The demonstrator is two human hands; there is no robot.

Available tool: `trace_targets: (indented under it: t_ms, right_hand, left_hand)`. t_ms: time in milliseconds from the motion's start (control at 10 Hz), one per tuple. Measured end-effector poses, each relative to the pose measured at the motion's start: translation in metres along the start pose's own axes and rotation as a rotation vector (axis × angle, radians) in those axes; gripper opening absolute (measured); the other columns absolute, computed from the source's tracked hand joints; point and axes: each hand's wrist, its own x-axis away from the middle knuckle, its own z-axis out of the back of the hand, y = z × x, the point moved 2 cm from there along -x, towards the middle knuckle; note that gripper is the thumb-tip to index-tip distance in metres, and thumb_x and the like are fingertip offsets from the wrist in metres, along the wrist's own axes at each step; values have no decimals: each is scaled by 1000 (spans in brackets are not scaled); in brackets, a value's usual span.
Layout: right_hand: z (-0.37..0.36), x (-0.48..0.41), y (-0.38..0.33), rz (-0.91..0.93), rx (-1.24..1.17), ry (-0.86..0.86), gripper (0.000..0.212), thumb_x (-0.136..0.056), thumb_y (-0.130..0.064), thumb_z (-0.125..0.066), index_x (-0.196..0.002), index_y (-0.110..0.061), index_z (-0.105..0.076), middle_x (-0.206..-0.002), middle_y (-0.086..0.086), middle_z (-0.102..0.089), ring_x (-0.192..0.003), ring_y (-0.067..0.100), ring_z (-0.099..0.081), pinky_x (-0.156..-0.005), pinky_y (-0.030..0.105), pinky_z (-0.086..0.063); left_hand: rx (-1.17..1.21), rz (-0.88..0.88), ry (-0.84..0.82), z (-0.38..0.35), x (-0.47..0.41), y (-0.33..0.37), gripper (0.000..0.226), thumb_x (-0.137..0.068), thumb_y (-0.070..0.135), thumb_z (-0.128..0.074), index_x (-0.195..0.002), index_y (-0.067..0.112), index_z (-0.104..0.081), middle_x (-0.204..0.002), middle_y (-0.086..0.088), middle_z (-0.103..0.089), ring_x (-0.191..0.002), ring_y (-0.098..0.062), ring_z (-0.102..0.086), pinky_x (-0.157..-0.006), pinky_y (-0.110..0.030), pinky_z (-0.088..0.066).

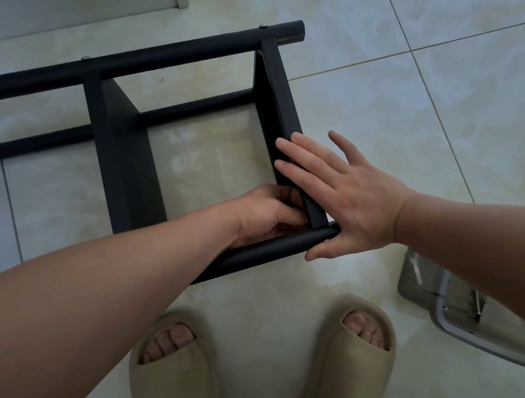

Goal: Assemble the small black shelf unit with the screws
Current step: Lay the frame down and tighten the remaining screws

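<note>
The black shelf unit (pixel 123 152) lies on its side on the tiled floor, with round tubes along its far and near edges and flat panels between them. Two screw heads (pixel 86 58) show on the far tube. My right hand (pixel 340 196) lies flat with straight fingers against the rightmost panel (pixel 277 99), its palm at the end of the near tube (pixel 263 252). My left hand (pixel 265 214) sits inside the frame at the corner where that panel meets the near tube, fingers curled and pinching something small at the joint; what it holds is hidden.
My two feet in beige slippers (pixel 175 383) stand just in front of the near tube. A clear plastic bag with metal hardware (pixel 459 301) lies on the floor at the right, under my right forearm. A pale board (pixel 48 8) sits at the top left.
</note>
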Motion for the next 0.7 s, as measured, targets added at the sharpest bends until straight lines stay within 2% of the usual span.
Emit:
trace_targets:
  t_ms: [100,200,300,400,600,700]
  right_hand:
    - [0,0,0,-1,0,-5,118,-79,-88,-41,-157,-1,-29,-168,16,-15,-156,31,-11,-118,66,-21]
    - [1,0,-1,-2,-5,-12,118,-79,-88,-42,-157,-2,-28,-168,16,-15,-156,31,-11,-117,66,-22]
    - [1,-1,-1,-3,-6,-14,118,-78,-88,-42,-158,-2,-28,-168,16,-15,-156,31,-11,-117,65,-23]
    - [1,0,0,-2,-8,-7,118,-78,-88,-43,-158,-2,-28,-168,16,-15,-156,31,-12,-117,65,-22]
    - [0,0,-1,-2,-15,-13,117,-79,-88,-41,-157,-2,-28,-168,16,-15,-156,31,-11,-118,65,-22]
    - [1,0,0,-3,-14,-11,118,-78,-89,-41,-157,-2,-29,-168,16,-15,-156,31,-11,-118,65,-21]
  left_hand:
    - [74,54,-19,-2,-1,-2,19,-91,-13,-48,-102,-1,-59,-86,-15,-61,-79,-25,-64,-76,-33,-52]
    - [30,100,-37,-1,0,0,17,-93,-5,-51,-104,-2,-64,-93,-18,-64,-88,-29,-64,-81,-37,-52]
    - [1,161,-19,0,2,5,16,-90,-5,-55,-92,4,-68,-79,-9,-70,-73,-20,-69,-67,-28,-56]
    - [-23,219,6,-1,2,8,16,-89,-5,-57,-88,6,-68,-76,-8,-70,-70,-18,-69,-65,-27,-56]
    - [-37,246,40,-1,2,15,18,-89,-7,-57,-83,6,-68,-74,-6,-68,-69,-16,-67,-72,-28,-56]
    - [-25,240,62,-2,2,15,18,-89,-8,-56,-83,6,-67,-73,-6,-67,-67,-16,-66,-68,-26,-57]
